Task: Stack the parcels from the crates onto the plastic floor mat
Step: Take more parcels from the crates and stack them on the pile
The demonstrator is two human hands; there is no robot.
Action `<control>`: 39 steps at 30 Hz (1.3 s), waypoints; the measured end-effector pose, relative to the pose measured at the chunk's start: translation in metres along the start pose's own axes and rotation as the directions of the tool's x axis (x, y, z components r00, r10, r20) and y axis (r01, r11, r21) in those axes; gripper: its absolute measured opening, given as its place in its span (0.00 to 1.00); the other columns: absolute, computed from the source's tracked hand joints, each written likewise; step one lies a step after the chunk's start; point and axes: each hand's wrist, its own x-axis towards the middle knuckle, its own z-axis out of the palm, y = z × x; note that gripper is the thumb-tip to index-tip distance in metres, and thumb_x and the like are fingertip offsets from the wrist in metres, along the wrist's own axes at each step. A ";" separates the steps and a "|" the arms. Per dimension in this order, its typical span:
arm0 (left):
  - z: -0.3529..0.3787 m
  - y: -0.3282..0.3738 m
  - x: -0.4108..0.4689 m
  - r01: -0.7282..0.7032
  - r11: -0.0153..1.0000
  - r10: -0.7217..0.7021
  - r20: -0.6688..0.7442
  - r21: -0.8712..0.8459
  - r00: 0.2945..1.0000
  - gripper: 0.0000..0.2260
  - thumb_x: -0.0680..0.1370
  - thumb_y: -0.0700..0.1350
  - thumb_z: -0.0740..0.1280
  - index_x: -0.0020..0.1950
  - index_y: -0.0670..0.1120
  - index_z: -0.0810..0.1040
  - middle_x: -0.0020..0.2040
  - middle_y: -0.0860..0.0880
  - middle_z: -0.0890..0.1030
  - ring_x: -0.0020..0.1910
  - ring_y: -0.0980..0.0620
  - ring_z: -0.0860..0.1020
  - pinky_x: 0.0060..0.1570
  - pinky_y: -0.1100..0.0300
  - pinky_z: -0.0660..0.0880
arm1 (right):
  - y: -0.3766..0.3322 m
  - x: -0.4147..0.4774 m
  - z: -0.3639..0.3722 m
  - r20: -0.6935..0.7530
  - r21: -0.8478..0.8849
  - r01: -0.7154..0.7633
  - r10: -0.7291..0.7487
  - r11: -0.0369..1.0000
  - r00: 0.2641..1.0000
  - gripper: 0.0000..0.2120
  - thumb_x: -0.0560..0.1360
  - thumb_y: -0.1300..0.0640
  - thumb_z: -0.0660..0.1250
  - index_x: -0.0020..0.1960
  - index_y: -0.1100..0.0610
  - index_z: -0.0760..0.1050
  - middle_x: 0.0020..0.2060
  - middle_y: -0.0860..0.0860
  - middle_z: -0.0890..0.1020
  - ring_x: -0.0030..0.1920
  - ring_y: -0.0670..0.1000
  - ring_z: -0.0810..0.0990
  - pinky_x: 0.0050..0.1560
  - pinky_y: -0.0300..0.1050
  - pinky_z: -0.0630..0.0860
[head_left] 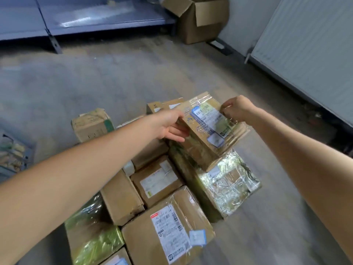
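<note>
Holding now: both hands carry one taped cardboard parcel point(207, 131) in the air, tilted, just above the far right part of the stack point(158, 188).
Left hand point(170, 127): grips the parcel's left end, thumb on the top face and fingers point(178, 133) curled under it.
Right hand point(237, 109): fingers point(227, 111) bent tight, pinching the parcel's far right edge near the corner.
Parcel's place: over a foil-wrapped parcel point(231, 184); whether its lower corner already touches the foil cannot be told.
Stack: brown boxes packed side by side on the floor point(114, 83), among them a large labelled box point(172, 232) nearest the camera.
Floor mat: hidden under the stack or too like the grey floor to pick out.
Crate point(13, 155): at the left edge, blurred, with more packages in it.
Weight: probably light to middling, since it hangs from a pinch and one underhand grip without sagging.
Stiffness: the cardboard looks firm, though its sides are creased, so the walls may give under a hard squeeze.
Surface: glossy tape and a slick shipping label cover the top, so it is likely slippery there.
Where to hold: the two short ends, fingers under the bottom edges, on bare cardboard instead of tape.
Risk: the right-hand pinch is the weak hold, and the foil below offers a slippery, uneven seat.
</note>
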 end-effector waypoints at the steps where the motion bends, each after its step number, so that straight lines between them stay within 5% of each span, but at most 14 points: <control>1: 0.004 -0.006 0.001 0.002 1.000 -0.003 -0.014 -0.015 1.000 0.13 0.83 0.45 0.59 0.66 0.41 0.71 0.52 0.38 0.82 0.42 0.43 0.83 0.30 0.51 0.81 | 0.004 0.000 0.002 0.009 0.007 -0.001 0.001 1.000 1.000 0.12 0.77 0.61 0.63 0.53 0.51 0.83 0.41 0.52 0.82 0.38 0.53 0.80 0.23 0.34 0.70; 5: 0.028 -0.024 -0.001 -0.012 1.000 0.010 -0.066 -0.027 0.998 0.15 0.83 0.44 0.61 0.68 0.43 0.72 0.56 0.38 0.82 0.45 0.42 0.84 0.31 0.51 0.81 | 0.026 -0.007 0.004 0.032 0.005 0.002 -0.002 1.000 0.999 0.13 0.77 0.61 0.63 0.56 0.51 0.82 0.48 0.53 0.82 0.39 0.52 0.80 0.24 0.35 0.71; 11: 0.073 -0.036 0.000 -0.004 1.000 0.004 -0.025 0.009 1.000 0.13 0.83 0.43 0.61 0.67 0.43 0.72 0.54 0.39 0.82 0.46 0.41 0.83 0.32 0.49 0.82 | 0.077 -0.036 -0.003 -0.024 0.007 -0.014 0.014 1.000 1.000 0.15 0.76 0.64 0.62 0.59 0.55 0.82 0.50 0.53 0.81 0.51 0.54 0.78 0.49 0.44 0.76; 14: 0.099 -0.044 -0.003 0.010 0.999 -0.011 0.023 0.052 1.000 0.11 0.83 0.43 0.60 0.65 0.43 0.72 0.48 0.39 0.81 0.41 0.42 0.83 0.37 0.47 0.81 | 0.105 -0.055 -0.007 -0.022 0.008 -0.072 0.072 0.997 0.997 0.15 0.76 0.63 0.64 0.59 0.56 0.82 0.47 0.51 0.79 0.49 0.53 0.76 0.47 0.43 0.73; 19: 0.125 -0.059 -0.008 0.018 0.997 -0.023 0.067 0.078 0.997 0.14 0.84 0.43 0.59 0.70 0.44 0.70 0.62 0.41 0.76 0.43 0.42 0.82 0.38 0.47 0.82 | 0.135 -0.076 -0.002 -0.009 0.030 -0.145 0.145 0.989 0.989 0.16 0.76 0.65 0.63 0.60 0.57 0.82 0.54 0.53 0.82 0.50 0.54 0.77 0.51 0.47 0.78; 24: 0.122 -0.068 -0.010 0.045 0.997 -0.048 0.055 0.057 0.997 0.17 0.85 0.41 0.58 0.74 0.44 0.67 0.76 0.40 0.64 0.45 0.43 0.77 0.45 0.44 0.81 | 0.136 -0.079 0.008 0.012 0.093 -0.179 0.179 0.979 0.984 0.13 0.76 0.65 0.65 0.58 0.56 0.83 0.48 0.52 0.79 0.49 0.55 0.79 0.53 0.48 0.80; 27: 0.116 -0.071 -0.010 0.058 0.997 -0.060 0.047 0.045 0.997 0.17 0.85 0.41 0.58 0.74 0.44 0.68 0.75 0.39 0.66 0.54 0.39 0.77 0.44 0.44 0.81 | 0.134 -0.076 0.016 0.014 0.093 -0.178 0.178 0.980 0.984 0.14 0.76 0.65 0.65 0.57 0.56 0.83 0.49 0.53 0.81 0.47 0.54 0.79 0.46 0.46 0.78; 31: 0.115 -0.070 -0.010 0.053 0.999 -0.053 0.067 -0.004 0.996 0.19 0.84 0.41 0.60 0.75 0.45 0.65 0.75 0.40 0.65 0.54 0.39 0.78 0.45 0.43 0.81 | 0.137 -0.073 0.021 0.007 0.091 -0.178 0.178 0.980 0.984 0.15 0.77 0.66 0.64 0.60 0.56 0.82 0.55 0.54 0.82 0.48 0.54 0.77 0.45 0.44 0.74; 36: 0.122 -0.069 -0.010 0.022 1.000 -0.021 0.061 -0.014 0.998 0.25 0.84 0.42 0.62 0.79 0.47 0.57 0.77 0.42 0.62 0.38 0.45 0.77 0.49 0.40 0.80 | 0.146 -0.071 0.019 0.017 0.099 -0.206 0.205 0.974 0.979 0.17 0.77 0.65 0.64 0.62 0.55 0.81 0.58 0.55 0.81 0.52 0.56 0.78 0.49 0.46 0.77; 39: 0.124 -0.071 -0.009 0.024 0.999 -0.022 0.065 -0.027 0.998 0.23 0.84 0.42 0.62 0.77 0.47 0.59 0.72 0.41 0.68 0.38 0.45 0.77 0.52 0.39 0.80 | 0.148 -0.070 0.020 0.014 0.103 -0.211 0.210 0.972 0.978 0.17 0.76 0.65 0.64 0.62 0.54 0.81 0.58 0.55 0.81 0.54 0.57 0.79 0.49 0.47 0.78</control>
